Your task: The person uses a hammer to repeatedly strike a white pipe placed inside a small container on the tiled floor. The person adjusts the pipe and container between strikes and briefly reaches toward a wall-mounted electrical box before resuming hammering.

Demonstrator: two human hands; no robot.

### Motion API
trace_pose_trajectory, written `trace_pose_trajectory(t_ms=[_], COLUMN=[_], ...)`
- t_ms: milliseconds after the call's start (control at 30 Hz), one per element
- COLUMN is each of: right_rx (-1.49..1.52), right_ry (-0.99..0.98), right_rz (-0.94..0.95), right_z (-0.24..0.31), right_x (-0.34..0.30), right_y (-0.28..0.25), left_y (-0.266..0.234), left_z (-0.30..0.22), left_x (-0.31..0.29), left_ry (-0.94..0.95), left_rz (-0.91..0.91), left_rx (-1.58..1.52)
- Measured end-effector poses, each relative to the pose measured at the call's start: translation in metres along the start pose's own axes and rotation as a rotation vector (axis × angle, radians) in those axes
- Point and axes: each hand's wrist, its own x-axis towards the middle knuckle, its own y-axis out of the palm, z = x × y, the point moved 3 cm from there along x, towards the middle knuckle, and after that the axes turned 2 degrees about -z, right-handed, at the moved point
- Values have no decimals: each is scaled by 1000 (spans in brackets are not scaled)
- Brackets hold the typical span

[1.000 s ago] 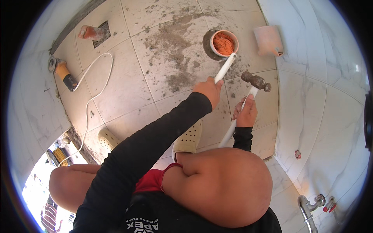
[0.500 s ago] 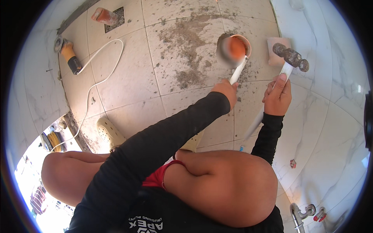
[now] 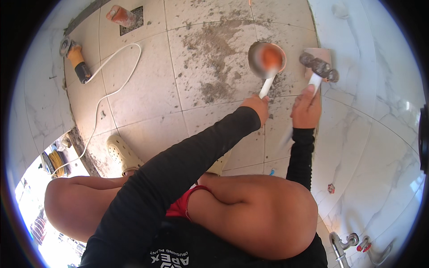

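Note:
My left hand (image 3: 257,109) is closed round a slim white tool (image 3: 267,88), whose far end reaches the near side of a round orange opening (image 3: 271,58) in the floor. That end is blurred, so its exact kind cannot be told. The opening has a pinkish rim on the right and a dark, smeared edge on the left. To the right, my right hand (image 3: 307,109) grips a hammer (image 3: 318,66) by its pale handle, thumb along the shaft. Its worn, dirty metal head is raised, and the handle's lower end is blurred.
A pinkish block-like piece (image 3: 313,58) stands by the right wall, partly behind the hammer. Grey rubble (image 3: 219,58) litters the tiles. At left lie an angle grinder (image 3: 77,60) with a white cord (image 3: 107,96) and an orange pipe-like piece (image 3: 120,16) by a floor drain (image 3: 134,24).
The hammer and my right hand have moved left and slightly down, closer to the white tool. My left hand keeps its grip at nearly the same place, with the tool's end slightly lower.

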Motion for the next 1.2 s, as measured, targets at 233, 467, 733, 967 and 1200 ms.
trace_pose_trajectory(t_ms=[233,467,733,967,1200], right_rx=[76,434,519,437,316], right_ry=[207,372,429,417,340], right_rz=[126,55,3,7,66], right_z=[-36,-23,-36,-33,-12], right_x=[-26,-73,-89,-84,-46], right_y=[30,16,13,5,-3], left_y=[-15,-20,-23,-21,-6], left_z=[12,32,39,17,-3], left_x=[-10,-25,-27,-6,-2], left_ry=[-90,44,39,-29,-116], left_rz=[-151,-73,-55,-43,-107], left_rx=[-2,123,41,-13,-85])
